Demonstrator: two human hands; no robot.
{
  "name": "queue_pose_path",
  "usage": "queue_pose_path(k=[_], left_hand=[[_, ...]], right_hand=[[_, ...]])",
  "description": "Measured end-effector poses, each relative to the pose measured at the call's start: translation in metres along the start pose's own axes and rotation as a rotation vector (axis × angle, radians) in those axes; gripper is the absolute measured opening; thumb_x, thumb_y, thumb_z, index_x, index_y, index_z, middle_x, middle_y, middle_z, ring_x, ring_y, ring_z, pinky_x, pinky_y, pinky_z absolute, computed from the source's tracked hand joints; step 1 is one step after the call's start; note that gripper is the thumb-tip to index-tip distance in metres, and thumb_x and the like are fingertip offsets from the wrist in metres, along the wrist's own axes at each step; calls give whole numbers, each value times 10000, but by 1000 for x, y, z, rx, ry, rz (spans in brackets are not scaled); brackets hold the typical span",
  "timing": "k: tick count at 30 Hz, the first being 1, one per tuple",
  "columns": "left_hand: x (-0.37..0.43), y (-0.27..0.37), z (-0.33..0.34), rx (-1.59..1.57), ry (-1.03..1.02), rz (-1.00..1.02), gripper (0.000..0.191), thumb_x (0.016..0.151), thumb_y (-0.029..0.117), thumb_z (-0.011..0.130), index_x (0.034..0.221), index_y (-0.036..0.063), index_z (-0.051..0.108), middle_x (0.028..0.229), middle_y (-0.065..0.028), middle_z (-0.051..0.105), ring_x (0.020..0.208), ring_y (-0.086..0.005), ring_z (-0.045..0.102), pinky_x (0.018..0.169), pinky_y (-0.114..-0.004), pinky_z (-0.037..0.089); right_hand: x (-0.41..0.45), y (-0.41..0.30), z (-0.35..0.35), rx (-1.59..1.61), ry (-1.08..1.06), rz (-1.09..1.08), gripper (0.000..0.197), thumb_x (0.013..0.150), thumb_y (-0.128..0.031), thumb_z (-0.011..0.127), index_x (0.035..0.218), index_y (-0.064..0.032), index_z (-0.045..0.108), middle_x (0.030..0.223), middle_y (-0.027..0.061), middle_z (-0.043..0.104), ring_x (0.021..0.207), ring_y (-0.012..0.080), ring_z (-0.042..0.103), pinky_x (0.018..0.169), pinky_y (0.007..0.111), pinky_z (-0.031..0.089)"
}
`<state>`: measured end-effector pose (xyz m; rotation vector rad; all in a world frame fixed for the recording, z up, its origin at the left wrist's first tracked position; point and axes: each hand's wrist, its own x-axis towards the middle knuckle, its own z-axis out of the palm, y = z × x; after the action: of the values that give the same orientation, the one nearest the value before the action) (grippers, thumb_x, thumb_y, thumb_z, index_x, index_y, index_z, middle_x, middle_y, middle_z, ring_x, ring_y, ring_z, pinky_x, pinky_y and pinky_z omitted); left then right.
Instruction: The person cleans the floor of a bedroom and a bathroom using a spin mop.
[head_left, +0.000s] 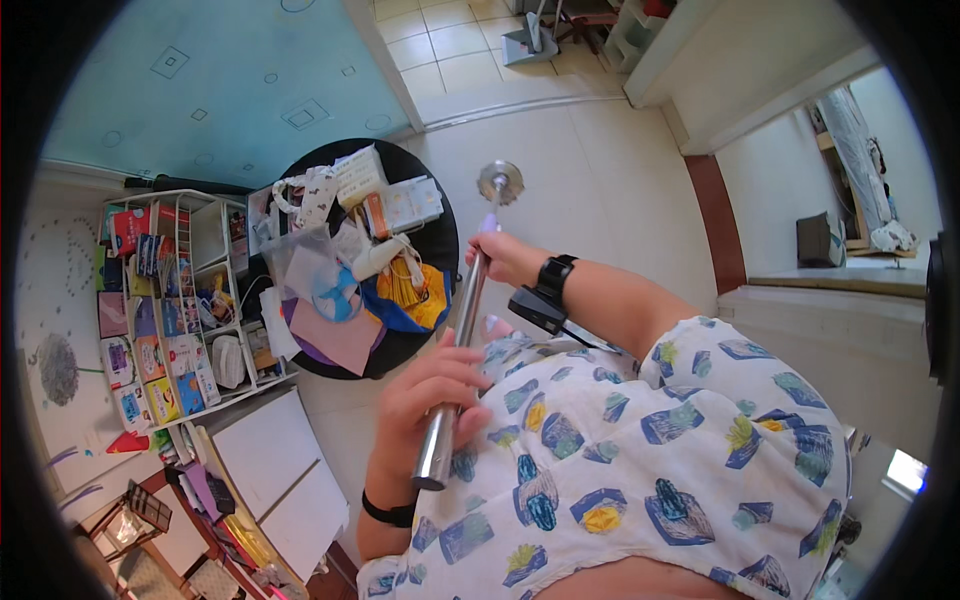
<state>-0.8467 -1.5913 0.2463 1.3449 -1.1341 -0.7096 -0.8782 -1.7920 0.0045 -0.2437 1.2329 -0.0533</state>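
Observation:
A shiny metal pole (469, 300) runs slantwise in front of me, with a round metal disc (500, 182) at its far end, over or on the floor. My right hand (504, 256) grips the pole near a pale purple section, on the side towards the disc. Around the thicker, nearer part curls my left hand (431, 397), its fingers slightly blurred; the capped pole end sticks out below it. A black watch (555, 276) and a black device (537, 309) are strapped to my right wrist. My left wrist wears a black band (390, 511).
A round black table (442, 217) at the left holds boxes, bags and a white hair-dryer-like appliance. Beyond it stands a white rack (206, 199) of books and boxes. A white cabinet (277, 465) is at lower left. A door track (525, 110) crosses the floor ahead, before a grey dustpan (529, 46).

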Motion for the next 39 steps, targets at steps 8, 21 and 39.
queue_pose_path(k=[8,21,39], left_hand=[[36,-84,50,275,385,-214,139,759,117,614,820,16,540,971,-145,565,1006,-293,517,897,-386,363],[30,-36,86,29,1180,-180,336,886,316,379,669,68,314,679,-55,368,795,-216,470,998,-488,251],[21,-71,37,-137,520,-338,246,825,209,428,707,5,499,803,-117,538,811,-223,532,944,-466,324]], right_hand=[[32,-46,58,-718,-131,-47,216,801,-103,519,926,57,444,729,140,506,602,247,566,538,348,512],[65,16,42,319,-391,392,105,799,-75,443,814,28,423,575,44,410,454,192,441,437,278,442],[31,-53,-64,-454,165,-157,152,846,-181,429,856,-31,443,643,100,537,601,238,587,486,409,502]])
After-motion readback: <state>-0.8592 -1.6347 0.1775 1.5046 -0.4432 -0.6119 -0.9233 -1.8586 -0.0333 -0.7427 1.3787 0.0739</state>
